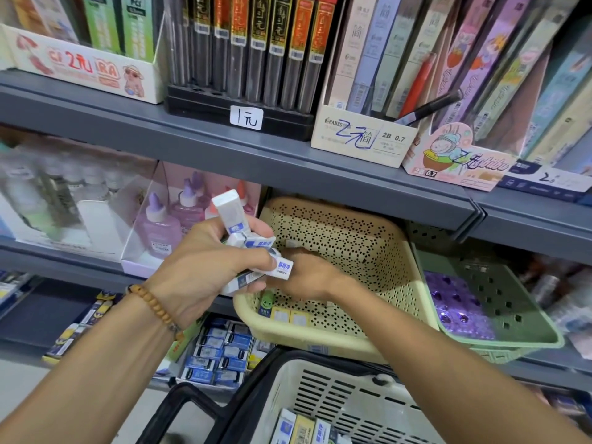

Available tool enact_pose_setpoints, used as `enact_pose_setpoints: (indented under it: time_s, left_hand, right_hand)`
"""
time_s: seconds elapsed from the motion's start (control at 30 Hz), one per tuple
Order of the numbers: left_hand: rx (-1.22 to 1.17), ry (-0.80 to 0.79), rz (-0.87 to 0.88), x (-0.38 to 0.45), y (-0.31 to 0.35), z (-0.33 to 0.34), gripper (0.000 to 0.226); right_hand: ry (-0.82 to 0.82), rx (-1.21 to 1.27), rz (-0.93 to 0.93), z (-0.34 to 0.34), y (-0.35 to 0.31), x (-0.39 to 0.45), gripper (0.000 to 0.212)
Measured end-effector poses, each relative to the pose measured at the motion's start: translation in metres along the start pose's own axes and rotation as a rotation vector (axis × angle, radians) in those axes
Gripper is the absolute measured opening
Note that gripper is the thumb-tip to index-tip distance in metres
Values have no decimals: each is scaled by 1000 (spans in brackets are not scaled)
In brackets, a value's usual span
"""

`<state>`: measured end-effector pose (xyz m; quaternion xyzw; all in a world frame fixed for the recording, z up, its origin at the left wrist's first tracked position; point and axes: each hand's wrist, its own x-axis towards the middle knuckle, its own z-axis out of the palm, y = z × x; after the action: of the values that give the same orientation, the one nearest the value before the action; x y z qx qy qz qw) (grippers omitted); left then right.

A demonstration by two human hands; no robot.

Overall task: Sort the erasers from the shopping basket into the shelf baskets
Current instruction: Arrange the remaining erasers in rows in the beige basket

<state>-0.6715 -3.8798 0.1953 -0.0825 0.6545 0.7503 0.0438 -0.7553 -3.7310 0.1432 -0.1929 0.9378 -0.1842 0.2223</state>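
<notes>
While the left hand (pixel 211 267) curls tightly round a bundle of white erasers with blue labels (pixel 253 248), the right hand (pixel 307 277) reaches past it into the beige perforated shelf basket (pixel 394 270). One eraser of the bundle sticks up above the left thumb, and another juts out sideways toward the right hand. A wooden bead bracelet (pixel 153 304) circles the left wrist. The right hand lies low inside the basket with its back up; its fingertips are hidden behind the left hand and the erasers, so whether it holds anything cannot be told. At the near edge of the same basket sit a green eraser with a face (pixel 266 303) and two yellow-sleeved ones (pixel 290 317) beside it. Just right of it stands a green shelf basket (pixel 519 339) holding purple packets. Below both hands is the white shopping basket (pixel 323 389) with black handles, and more boxed erasers (pixel 304 429) stand on end in its bottom.
</notes>
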Motion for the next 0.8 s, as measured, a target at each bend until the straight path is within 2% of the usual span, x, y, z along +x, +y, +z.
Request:
enact_pose_setpoints:
  time_s: [0.1,0.2,0.27,0.33,0.4,0.53,0.6,0.67,0.7,0.77,0.8]
  left_hand:
    - [-3,-2,1,1,-1,1,31]
    - [-9,-10,-3,1,-1,1,30]
    - [-11,-10,-3,2,-1,1,30]
    - [-16,-6,-3,2,0,1,31]
    - [-15,-5,-2,2,-1,1,31]
    - [-29,-7,-4,1,0,1,31]
    - [-29,-9,-5,0,1,0,30]
    - [-28,-9,-6,0,1,-1,30]
    - [-29,-9,-4,0,1,-2,30]
    - [-32,-9,1,0,2,-3,30]
    - [-35,-12,5,0,3,-3,30]
  right_hand:
    - [-104,-49,5,6,-6,9,22]
    - [-150,150,137,2,-2,12,19]
    - [-15,248,196,-5,3,11,24]
    - [187,272,138,-12,9,11,14]
    - [234,279,50,-14,11,8,9]
    - [21,117,-29,-8,14,2,32]
    - [69,147,-44,-11,18,1,27]
    - [187,131,12,-19,23,0,12]
    - [208,50,50,-20,25,0,16]
    - [171,-130,117,-15,27,3,40]
    - [160,-143,135,-11,25,6,43]
